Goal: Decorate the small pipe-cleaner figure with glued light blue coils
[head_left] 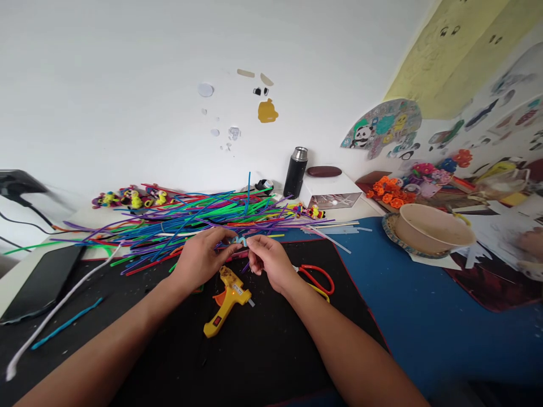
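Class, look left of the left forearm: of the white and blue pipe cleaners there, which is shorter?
The blue pipe cleaner, nearer the forearm; the white pipe cleaner beside it stretches much farther.

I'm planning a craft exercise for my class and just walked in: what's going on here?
A person is pinching a small light-blue piece between the fingertips of the left hand and right hand, above a black mat. A yellow glue gun lies on the mat, held by neither hand. Scissors with red and yellow handles lie partly hidden by the right arm. Beyond the hands is a loose heap of coloured stems. The piece's exact shape is too small to tell.
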### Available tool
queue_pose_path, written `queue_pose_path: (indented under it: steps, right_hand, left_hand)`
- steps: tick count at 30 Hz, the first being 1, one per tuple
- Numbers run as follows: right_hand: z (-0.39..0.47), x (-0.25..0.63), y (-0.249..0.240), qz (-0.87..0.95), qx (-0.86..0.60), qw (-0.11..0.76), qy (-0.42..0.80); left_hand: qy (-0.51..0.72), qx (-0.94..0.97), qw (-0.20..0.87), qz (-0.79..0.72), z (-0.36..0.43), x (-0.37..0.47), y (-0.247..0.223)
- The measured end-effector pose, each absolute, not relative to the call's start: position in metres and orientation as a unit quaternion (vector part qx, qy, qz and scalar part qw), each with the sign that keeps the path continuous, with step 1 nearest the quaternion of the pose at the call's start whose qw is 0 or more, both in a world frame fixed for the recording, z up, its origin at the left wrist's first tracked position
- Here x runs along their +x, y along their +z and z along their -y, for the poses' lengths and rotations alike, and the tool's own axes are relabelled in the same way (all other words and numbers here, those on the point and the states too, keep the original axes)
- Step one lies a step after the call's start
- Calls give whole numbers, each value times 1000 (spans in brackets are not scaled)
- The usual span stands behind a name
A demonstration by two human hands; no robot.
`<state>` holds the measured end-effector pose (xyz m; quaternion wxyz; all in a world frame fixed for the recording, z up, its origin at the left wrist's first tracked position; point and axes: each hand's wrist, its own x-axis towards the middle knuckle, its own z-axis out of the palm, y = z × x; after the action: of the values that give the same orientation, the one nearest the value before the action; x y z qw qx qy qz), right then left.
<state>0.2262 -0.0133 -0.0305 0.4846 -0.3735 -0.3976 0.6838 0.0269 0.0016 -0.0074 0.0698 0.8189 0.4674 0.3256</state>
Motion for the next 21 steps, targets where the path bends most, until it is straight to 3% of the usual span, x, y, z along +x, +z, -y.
queue_pose_path:
  steps: [7, 21]
  right_hand:
    - [14, 224, -32, 416, -362, 478, 684]
    - [13, 226, -31, 408, -358, 480, 689]
  left_hand:
    - [306, 857, 33, -413, 2, 30, -6]
    - [335, 855, 69, -390, 2, 30, -5]
